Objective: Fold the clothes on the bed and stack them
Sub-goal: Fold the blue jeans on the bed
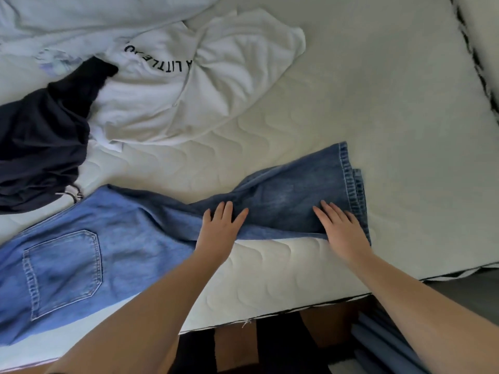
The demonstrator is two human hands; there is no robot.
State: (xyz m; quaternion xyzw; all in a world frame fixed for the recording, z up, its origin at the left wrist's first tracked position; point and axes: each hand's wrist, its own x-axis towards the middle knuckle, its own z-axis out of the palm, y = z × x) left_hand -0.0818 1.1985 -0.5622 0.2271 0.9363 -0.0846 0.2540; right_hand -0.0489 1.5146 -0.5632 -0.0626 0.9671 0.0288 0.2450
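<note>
Jeans (113, 238) waist cut off; shirt lettering (159, 60) partly hidden.

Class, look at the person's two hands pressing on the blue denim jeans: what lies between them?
In the head view, only jeans: a rumpled stretch of blue denim jeans lies between the left hand and the right hand.

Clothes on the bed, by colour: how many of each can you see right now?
Blue: 1, the jeans, with the left hand and the right hand flat on the legs.
White: 1, the printed white top.
Dark navy: 1, the crumpled dark garment.
Total: 3. The pale fabric at the top left may be bedding.
</note>
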